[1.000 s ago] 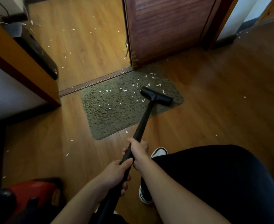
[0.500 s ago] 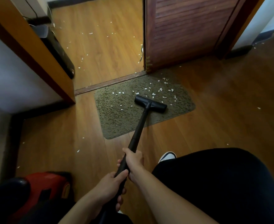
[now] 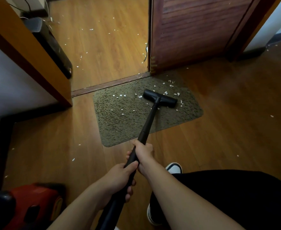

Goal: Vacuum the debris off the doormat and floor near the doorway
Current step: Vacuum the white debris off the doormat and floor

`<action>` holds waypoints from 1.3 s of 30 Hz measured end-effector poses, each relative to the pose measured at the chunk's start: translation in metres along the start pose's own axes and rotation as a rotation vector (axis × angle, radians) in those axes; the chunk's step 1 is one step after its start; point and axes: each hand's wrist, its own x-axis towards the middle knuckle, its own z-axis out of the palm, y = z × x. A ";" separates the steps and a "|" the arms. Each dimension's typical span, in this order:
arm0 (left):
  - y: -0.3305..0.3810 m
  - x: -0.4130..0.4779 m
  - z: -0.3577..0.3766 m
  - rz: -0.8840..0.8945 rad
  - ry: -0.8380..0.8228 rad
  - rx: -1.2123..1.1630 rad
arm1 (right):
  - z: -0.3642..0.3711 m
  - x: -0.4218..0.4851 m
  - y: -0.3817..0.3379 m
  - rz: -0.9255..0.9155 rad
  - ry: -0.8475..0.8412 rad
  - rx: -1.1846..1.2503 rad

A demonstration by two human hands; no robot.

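An olive-green shaggy doormat (image 3: 119, 123) lies before the doorway, sprinkled with small white debris bits (image 3: 170, 83), mostly along its far edge. The black vacuum head (image 3: 160, 98) rests on the mat's far right part. Its black wand (image 3: 147, 123) slants back to me. My right hand (image 3: 143, 154) grips the wand higher up, and my left hand (image 3: 119, 180) grips it just behind. More white bits (image 3: 86, 53) dot the wood floor beyond the threshold, and a few bits (image 3: 73, 159) lie near me.
The red vacuum body (image 3: 32, 203) sits at the lower left. A dark wooden door (image 3: 194, 30) stands open behind the mat. An orange door frame (image 3: 28, 52) and a black box (image 3: 53, 47) are at the left. My shoe (image 3: 174, 168) is just right of the wand.
The vacuum head has slid forward and to the right across the mat toward the debris at its far edge. Both hands stay on the wand.
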 end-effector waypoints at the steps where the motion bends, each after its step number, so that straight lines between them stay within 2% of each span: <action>1: 0.004 0.004 0.001 0.012 0.001 -0.001 | 0.000 0.004 -0.004 -0.005 0.004 -0.007; 12: 0.035 0.041 0.023 0.078 0.020 0.057 | -0.015 0.040 -0.041 -0.056 0.053 -0.077; 32: -0.042 -0.036 0.008 -0.033 -0.010 0.095 | -0.023 -0.049 0.036 0.027 0.039 -0.018; 39: -0.052 -0.040 0.017 0.020 0.005 0.147 | -0.031 -0.063 0.039 0.017 0.094 -0.006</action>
